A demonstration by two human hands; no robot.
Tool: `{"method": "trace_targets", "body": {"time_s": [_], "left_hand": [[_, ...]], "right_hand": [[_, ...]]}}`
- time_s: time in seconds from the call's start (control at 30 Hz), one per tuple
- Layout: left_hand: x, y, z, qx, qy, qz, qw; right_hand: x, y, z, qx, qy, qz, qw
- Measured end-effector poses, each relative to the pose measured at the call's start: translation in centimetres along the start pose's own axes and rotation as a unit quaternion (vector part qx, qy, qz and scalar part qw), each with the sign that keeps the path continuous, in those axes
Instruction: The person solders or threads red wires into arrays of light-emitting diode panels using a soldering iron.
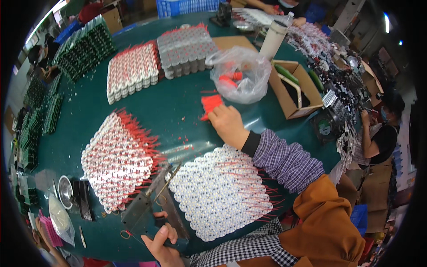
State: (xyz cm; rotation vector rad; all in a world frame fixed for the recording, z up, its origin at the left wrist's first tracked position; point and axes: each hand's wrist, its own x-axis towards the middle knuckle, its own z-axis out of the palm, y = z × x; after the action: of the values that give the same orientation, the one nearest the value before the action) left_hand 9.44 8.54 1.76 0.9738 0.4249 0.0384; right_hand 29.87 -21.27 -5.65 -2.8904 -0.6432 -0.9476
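My right hand point(229, 124) reaches forward with its fingers closed on a bundle of short red wires point(210, 105) on the green table. Low in the middle, my left hand point(165, 242) is wrapped around a dark-handled tool point(165, 224) with a thin metal rod, perhaps a soldering gun. Its lower part is hidden by the fingers. Just right of the tool lies a white panel of round circuit boards point(218, 193), with red wires along its right side. Left of it rests another round-board panel point(118, 162), thickly set with red wires.
Stacked board panels point(133, 73) and grey stacked panels point(187, 49) stand at the back. A plastic bag point(242, 82) with red pieces sits beside a cardboard box point(296, 89). At left are a metal bowl point(65, 192) and green board stacks point(84, 49). Other people work around the table.
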Motion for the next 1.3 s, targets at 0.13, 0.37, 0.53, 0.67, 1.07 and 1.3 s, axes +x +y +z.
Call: {"method": "trace_targets", "body": {"time_s": [0.13,0.37,0.53,0.67,1.07,1.3], "left_hand": [[-0.1,0.2,-0.1,0.001,-0.018,0.007,1.0],[-0.7,0.5,-1.0,-0.058,-0.074,-0.022,0.995],[-1.6,1.3,-1.8,-0.051,-0.05,-0.025,0.997],[-1.8,1.3,-2.9,-0.049,-0.046,-0.019,0.998],[-3.2,1.1,-4.2,0.014,-0.001,0.077,0.997],[-4.5,0.6,-5.7,0.061,-0.027,0.007,0.998]], "right_hand": [[0.4,-0.1,-0.7,0.006,-0.032,0.002,0.999],[0.5,0.6,-1.3,0.048,-0.048,0.008,0.998],[2.0,-0.5,-4.2,0.017,-0.102,-0.022,0.994],[3.3,-3.3,-7.7,-0.075,-0.149,-0.089,0.982],[1.6,-6.8,-6.3,-0.148,-0.242,-0.189,0.94],[-2.3,-5.9,-11.8,0.036,-0.087,-0.08,0.992]]}}
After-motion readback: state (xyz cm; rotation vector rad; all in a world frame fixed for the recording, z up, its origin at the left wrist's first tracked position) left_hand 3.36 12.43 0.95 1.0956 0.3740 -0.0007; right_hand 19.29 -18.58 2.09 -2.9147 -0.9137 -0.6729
